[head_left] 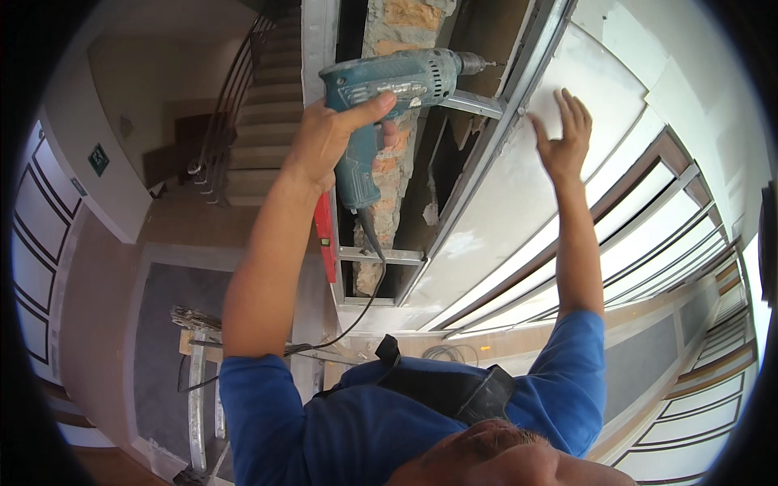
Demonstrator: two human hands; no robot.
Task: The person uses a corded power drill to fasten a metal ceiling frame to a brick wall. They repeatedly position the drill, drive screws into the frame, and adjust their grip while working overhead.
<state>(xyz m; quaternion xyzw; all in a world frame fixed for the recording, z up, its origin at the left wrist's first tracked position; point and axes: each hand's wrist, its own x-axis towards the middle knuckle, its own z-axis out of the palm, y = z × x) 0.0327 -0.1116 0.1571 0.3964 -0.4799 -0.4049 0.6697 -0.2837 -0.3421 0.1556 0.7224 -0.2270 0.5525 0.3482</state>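
Note:
My left hand (340, 134) is wrapped round the grip of a teal power drill (425, 74), its body dusty and marked with white smears. The chuck and thin bit point right, with the tip close to the metal stud (531, 65); whether it touches I cannot tell. A dark cable (378, 300) hangs from the drill's handle. My right hand (567, 134) is spread, fingers apart, at the white wall panel (510, 211) beside the stud. Behind the drill, a rough strip of brick and mortar (385, 231) shows inside the metal frame (320, 32).
A red spirit level (325, 243) stands along the frame's left side. Stairs with a railing (263, 130) rise at the far left. Below left is a dusty trestle or ladder (197, 389). Coiled cable (450, 353) lies on the floor, and railings (648, 251) run along the right.

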